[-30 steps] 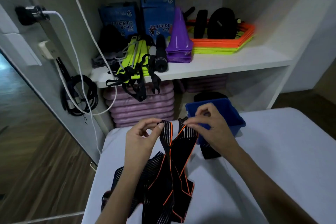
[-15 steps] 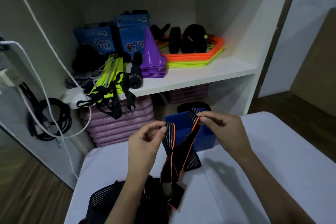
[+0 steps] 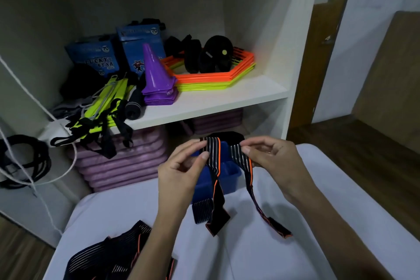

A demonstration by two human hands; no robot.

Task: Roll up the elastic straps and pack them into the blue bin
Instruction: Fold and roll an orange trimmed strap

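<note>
Over the white table [image 3: 261, 245], in front of the shelf unit [image 3: 227, 100], I see the left hand [image 3: 181, 170] and right hand [image 3: 270, 157] each pinching the black, orange-edged elastic strap [image 3: 216, 177], lifted before the blue bin [image 3: 231, 177], both ends dangling, more straps [image 3: 109, 257] heaped near-left.

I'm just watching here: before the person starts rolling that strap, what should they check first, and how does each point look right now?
1. Left hand pinches the elastic strap: ok.
2. Right hand pinches the same strap: ok.
3. Strap lifted off the pile of straps: ok.
4. Strap untwisted along its length: not ok, it twists below the left hand.
5. Blue bin close behind the hands: ok.
6. Room left in the bin: cannot tell, hands hide it.
</note>
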